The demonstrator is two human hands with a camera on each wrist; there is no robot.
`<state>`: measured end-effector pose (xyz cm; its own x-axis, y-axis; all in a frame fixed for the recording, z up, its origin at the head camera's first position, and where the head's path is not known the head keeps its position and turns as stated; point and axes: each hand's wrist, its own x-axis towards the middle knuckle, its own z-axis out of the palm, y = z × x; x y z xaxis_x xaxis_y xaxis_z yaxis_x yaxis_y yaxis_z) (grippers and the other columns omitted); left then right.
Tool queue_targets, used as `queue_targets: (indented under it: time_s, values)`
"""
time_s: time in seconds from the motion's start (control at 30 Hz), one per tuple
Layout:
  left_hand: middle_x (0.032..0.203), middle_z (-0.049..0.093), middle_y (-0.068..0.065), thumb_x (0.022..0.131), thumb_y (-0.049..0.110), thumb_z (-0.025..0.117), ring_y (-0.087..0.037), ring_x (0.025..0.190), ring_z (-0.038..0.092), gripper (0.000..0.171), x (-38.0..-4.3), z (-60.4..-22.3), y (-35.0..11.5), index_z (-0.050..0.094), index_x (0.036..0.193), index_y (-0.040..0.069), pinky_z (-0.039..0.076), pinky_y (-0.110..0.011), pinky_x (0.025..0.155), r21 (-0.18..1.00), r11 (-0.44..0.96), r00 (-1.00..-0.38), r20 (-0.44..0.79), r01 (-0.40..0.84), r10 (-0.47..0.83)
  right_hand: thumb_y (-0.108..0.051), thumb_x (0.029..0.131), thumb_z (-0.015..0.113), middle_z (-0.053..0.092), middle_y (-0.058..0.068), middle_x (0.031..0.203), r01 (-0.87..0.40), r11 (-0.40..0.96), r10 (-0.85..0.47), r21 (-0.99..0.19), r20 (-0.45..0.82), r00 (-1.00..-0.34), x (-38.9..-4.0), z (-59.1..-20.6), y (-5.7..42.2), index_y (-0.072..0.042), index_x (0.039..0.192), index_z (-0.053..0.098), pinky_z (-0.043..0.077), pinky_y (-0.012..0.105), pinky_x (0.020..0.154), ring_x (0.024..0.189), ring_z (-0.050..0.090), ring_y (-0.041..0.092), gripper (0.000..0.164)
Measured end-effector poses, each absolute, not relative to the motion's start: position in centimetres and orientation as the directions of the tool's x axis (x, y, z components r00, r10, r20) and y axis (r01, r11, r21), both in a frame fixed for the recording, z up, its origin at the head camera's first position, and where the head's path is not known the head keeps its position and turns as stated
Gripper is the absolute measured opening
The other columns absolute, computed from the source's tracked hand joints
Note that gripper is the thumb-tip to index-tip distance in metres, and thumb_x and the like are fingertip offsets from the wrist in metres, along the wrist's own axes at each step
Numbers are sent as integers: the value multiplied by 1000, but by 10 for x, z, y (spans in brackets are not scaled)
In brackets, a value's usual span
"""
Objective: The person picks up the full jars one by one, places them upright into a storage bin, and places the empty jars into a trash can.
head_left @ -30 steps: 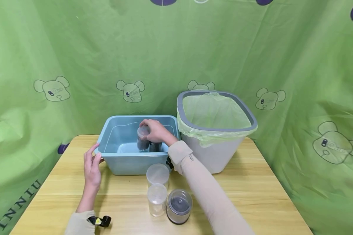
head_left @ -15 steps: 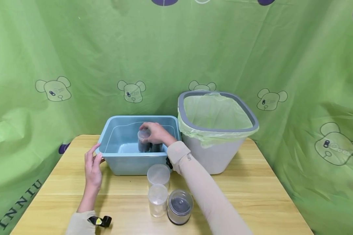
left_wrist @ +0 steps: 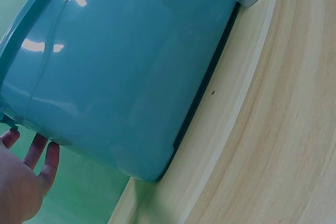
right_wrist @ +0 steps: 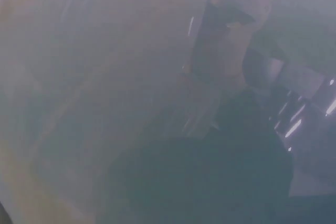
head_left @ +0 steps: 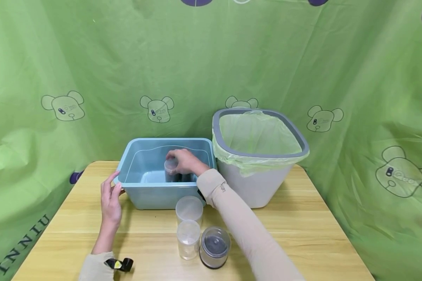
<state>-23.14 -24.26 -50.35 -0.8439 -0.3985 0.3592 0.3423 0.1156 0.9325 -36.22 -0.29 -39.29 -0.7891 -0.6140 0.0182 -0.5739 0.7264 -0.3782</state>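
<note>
My right hand (head_left: 187,162) reaches inside the blue plastic basin (head_left: 161,197). It grips an upright, cylindrical clear jar (head_left: 170,171) with a pale lid and a dark look. A second dark jar (head_left: 186,178) stands right beside it, partly hidden under the hand. At the basin's front left corner my left hand (head_left: 110,203) rests with fairly straight fingers against the rim. The left wrist view has these fingers (left_wrist: 51,163) touching the blue wall just below the edge. Only dim, blurred surfaces and glints show in the right wrist view.
Two clear jars, a wider one (head_left: 189,208) and a narrower one (head_left: 188,238), stand before the basin. Right of them is a dark-based clear jar (head_left: 215,248). A grey-rimmed waste bin (head_left: 260,183) with a green liner adjoins the basin. Behind the wooden table (head_left: 302,238) hangs a green curtain (head_left: 197,70).
My right hand has sunk a little deeper into the basin, with its fingers still about the jar. My left hand keeps its place at the rim.
</note>
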Motion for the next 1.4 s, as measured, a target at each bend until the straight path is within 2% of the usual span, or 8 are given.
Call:
queue_targets:
  time_s: [0.27,0.77,1.4]
  values:
    - [128,42,11,110,16,44,-7,105,58,44,-232,-506,-244,50,152,8,54,-13,88,936,115,-847,350,333,-399,-13,89,83,68,7,130,-583,740,-629,-336,-36,-777,-359,-398,-6,-11,133,66,53,35,103,118,62,24,47]
    - [128,42,11,109,17,44,-10,106,56,44,-232,-506,-243,50,152,8,53,-13,88,938,118,-849,346,326,-399,-21,92,80,66,5,135,-605,765,-634,-221,-92,-768,-353,-399,-7,-16,137,64,51,35,109,126,60,22,48]
    - [127,42,10,110,17,44,-9,105,55,44,-233,-506,-243,50,152,7,54,-14,89,936,108,-847,350,336,-399,-21,98,73,64,8,137,-594,759,-634,-267,-96,-768,-360,-399,-6,-13,143,62,47,37,115,131,58,25,47]
